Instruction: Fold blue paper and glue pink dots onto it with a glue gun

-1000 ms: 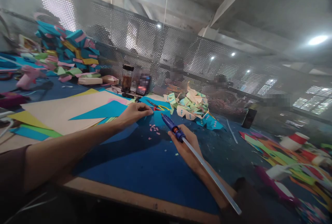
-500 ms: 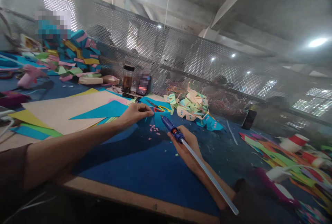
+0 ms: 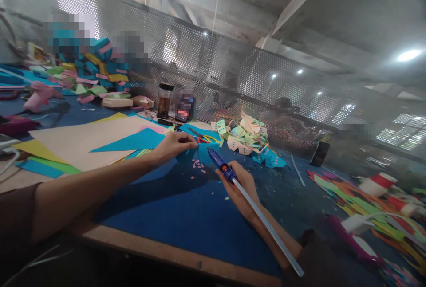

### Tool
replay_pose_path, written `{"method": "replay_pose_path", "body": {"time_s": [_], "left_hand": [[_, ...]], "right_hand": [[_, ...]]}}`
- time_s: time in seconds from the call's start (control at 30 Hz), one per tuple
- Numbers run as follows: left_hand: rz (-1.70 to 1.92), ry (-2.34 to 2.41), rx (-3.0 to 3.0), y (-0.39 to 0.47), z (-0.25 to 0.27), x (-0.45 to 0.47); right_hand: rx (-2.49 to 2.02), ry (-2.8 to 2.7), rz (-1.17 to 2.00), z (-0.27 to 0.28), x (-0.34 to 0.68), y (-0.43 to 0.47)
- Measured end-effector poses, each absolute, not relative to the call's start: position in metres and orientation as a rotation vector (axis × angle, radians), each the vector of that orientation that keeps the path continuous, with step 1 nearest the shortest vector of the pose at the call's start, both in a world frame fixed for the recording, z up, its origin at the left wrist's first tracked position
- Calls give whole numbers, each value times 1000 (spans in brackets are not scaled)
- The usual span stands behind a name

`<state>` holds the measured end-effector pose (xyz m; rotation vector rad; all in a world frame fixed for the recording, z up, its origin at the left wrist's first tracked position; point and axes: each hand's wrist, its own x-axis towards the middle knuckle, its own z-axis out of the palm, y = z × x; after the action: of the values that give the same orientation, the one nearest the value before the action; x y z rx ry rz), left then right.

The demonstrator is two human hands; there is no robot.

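One dark-blue glue gun (image 3: 220, 163), slim, with one long translucent stick (image 3: 266, 225) trailing behind, is gripped in the right hand (image 3: 243, 185), over the bench (image 3: 186, 218). Its tip is beside one bright-blue paper piece (image 3: 208, 148); the left hand (image 3: 171, 147) pinches thumb to fingers, seemingly on its edge. Beyond: one pair of scissors (image 3: 210, 138), one lidded jar (image 3: 164, 104).

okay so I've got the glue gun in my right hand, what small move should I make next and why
I'd probably squeeze a little glue onto the blue paper: your left hand seems to pinch it, and the glue gun in your right hand has its nozzle right by it, glue stick loaded. I can't tell whether the tip touches.
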<state>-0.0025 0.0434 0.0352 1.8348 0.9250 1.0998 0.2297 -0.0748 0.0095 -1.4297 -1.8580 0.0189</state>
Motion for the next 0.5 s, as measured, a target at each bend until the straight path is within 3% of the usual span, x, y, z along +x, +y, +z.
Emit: {"method": "replay_pose_path", "body": {"time_s": [0.5], "left_hand": [[1107,933,1864,43,36,-3]], "right_hand": [[-1442,-1857,3,8,231,-75]]}}
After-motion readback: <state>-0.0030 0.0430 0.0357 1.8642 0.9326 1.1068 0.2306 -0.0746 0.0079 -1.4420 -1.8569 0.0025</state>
